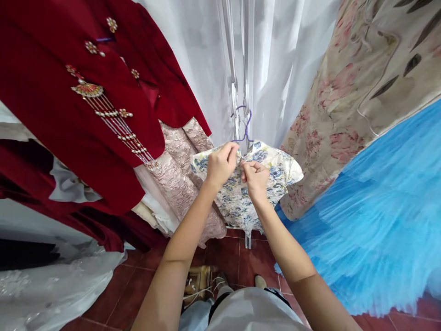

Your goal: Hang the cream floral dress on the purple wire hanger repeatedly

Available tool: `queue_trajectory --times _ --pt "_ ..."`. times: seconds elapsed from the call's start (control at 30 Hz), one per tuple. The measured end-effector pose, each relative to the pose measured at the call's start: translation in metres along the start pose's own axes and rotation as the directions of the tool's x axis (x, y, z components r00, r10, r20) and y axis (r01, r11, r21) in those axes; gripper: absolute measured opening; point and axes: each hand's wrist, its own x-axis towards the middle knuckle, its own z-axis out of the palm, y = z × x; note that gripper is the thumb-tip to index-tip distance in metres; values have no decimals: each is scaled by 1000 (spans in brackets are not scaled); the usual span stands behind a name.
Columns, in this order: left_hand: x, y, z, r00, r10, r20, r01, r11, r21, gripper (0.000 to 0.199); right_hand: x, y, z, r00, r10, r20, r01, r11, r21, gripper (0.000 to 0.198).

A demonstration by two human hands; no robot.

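Observation:
A cream blouse with blue flowers (230,200) hangs in front of me on a purple hanger (246,128). The hanger's hook is up by a white metal rack (234,94). My left hand (222,163) pinches the blouse near the left side of its neck opening. Close beside it, my right hand (255,177) has its fingers closed at the front edge of the neckline. Between the hands the two edges of the collar nearly meet. Any fastener there is too small or too hidden to make out.
At left hang a dark red velvet jacket (113,92) with beaded ornaments and a pink textured garment (179,170). On the right are a beige floral dress (327,119) and blue tulle (372,216). White curtain (285,59) covers the back. Brown shoes (198,280) stand on red floor tiles (134,276).

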Motion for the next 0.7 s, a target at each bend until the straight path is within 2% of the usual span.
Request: queue_trajectory --times 0.1,0.23,0.33,0.4,0.47,0.57,0.6,0.63,0.67,0.7 --pt "17 -23 -23 979 -125 -160 115 991 -74 21 -10 26 -11 998 64 29 -62 994 -86 27" --pt "25 -91 -66 935 -237 -266 185 961 -206 37 -40 62 -37 987 159 34 -151 975 -161 28" --pt "4 -141 -84 899 -357 -254 257 899 -354 49 -61 81 -46 981 188 54 -175 966 -191 31" --pt "-20 -161 -84 845 -473 -250 317 820 -477 53 -70 92 -45 978 195 78 -175 962 -208 32" --pt "-48 -171 -76 743 -611 -274 353 705 -616 53 -74 102 -43 976 197 92 -173 960 -220 32" --pt "-88 -168 -58 516 -819 -249 368 475 -799 49 -74 116 -45 982 179 58 -159 954 -254 32" --pt "-100 -163 -52 467 -857 -219 380 418 -825 47 -73 120 -47 988 153 31 -138 951 -277 30" --pt "-112 -155 -45 446 -876 -186 401 381 -833 44 -73 122 -50 994 111 4 -104 946 -307 28" --pt "-122 -146 -38 454 -878 -153 425 364 -828 42 -72 122 -53 998 58 -14 -60 938 -341 28" --pt "-132 -134 -32 488 -865 -118 454 367 -812 41 -72 120 -55 1000 11 -9 -13 929 -370 32"
